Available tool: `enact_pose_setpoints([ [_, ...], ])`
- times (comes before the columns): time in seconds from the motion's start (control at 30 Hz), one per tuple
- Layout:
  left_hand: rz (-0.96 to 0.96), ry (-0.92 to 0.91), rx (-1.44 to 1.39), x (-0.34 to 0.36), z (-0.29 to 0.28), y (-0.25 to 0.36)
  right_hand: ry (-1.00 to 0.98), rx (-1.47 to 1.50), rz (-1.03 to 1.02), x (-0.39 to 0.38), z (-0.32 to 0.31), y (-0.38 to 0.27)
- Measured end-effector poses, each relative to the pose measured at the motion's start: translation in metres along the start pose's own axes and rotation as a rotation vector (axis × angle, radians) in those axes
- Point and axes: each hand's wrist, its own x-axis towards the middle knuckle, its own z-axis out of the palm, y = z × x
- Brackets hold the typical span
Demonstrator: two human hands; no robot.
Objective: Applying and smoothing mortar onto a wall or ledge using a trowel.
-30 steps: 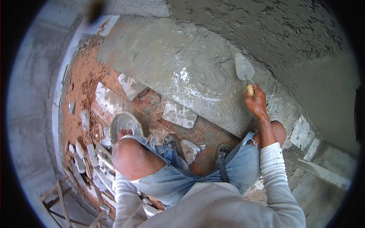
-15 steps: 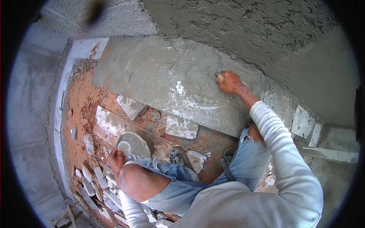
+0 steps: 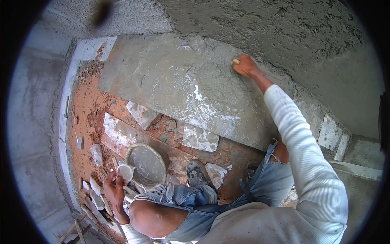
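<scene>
My left hand (image 3: 113, 189) grips a small whitish plastic cup (image 3: 125, 173) by its side, close to the left rim of a bucket (image 3: 165, 171) of grey slurry. Farther off, my right hand (image 3: 245, 66) is closed around a tool with a pale handle end (image 3: 235, 61); the rest of this tool is hidden. It is held low over a wide layer of wet grey mortar (image 3: 162, 77), near the rough wall. Shiny wet patches and pale streaks lie across the mortar.
Bare reddish soil (image 3: 87, 101) runs along the left. Broken slabs (image 3: 201, 137) lie between the mortar and my shoe (image 3: 197, 173). Stone fragments (image 3: 96, 199) are piled at lower left. A rough plastered wall (image 3: 260, 28) rises at the far side; a plastic bag (image 3: 96, 154) lies left of the bucket.
My right hand has moved away from me across the mortar, toward the wall. My left hand has drawn the cup back from over the bucket to its left side.
</scene>
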Motion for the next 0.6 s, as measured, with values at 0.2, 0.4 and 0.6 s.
enact_pose_setpoints([
  [0.2,0.225,-0.164,0.054,0.058,0.059,0.066,0.068,-0.389,-0.408,-0.061,-0.002,-0.009],
  [0.4,0.621,-0.302,0.358,0.126,0.164,0.175,0.160,0.043,-0.029,-0.147,-0.033,-0.017],
  [0.6,0.819,-0.329,0.547,0.114,0.254,0.296,-0.226,0.781,0.143,-0.114,-0.020,-0.071],
])
